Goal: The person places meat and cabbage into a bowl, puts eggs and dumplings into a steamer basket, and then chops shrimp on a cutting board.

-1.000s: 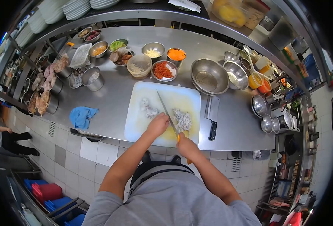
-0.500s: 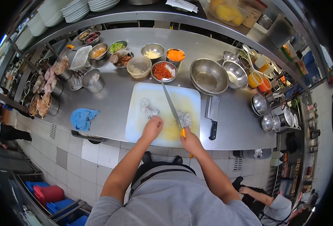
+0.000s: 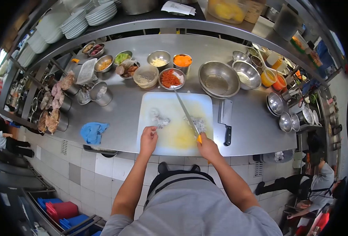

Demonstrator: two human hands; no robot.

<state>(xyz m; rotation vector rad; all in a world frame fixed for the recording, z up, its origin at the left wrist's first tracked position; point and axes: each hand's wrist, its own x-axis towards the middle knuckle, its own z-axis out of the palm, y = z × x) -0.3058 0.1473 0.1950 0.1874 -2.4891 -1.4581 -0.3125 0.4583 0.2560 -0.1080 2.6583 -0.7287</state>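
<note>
1. Knife: one knife, orange-yellow at the handle, held in the right hand; the fingers are closed round the handle, the blade runs forward and to the left from them
2. Blade position: it crosses above the left part of the right pile; the tip shows at the near rim of the bowl of red shreds, contact cannot be told
3. Left hand: one, over the left near part of the cutting board; fingers loosely curled, a narrow gap at the thumb; whether the hand rests on the board cannot be told
4. Chopped food: two piles, pale grey; the left pile lies just ahead and to the right of the left hand's fingers, apart from them; the other lies ahead of the right hand
5. Cutting board: one, pale with yellow staining, flat on the bench
6. Cleaver: one, black handle toward the person, just beside the board's right edge
7. Blue cloth: one, crumpled, left of the board
8. Beyond the board: one plastic tub, one container of orange slices
9. Other persons: at least two, one at far left, one at lower right
</note>
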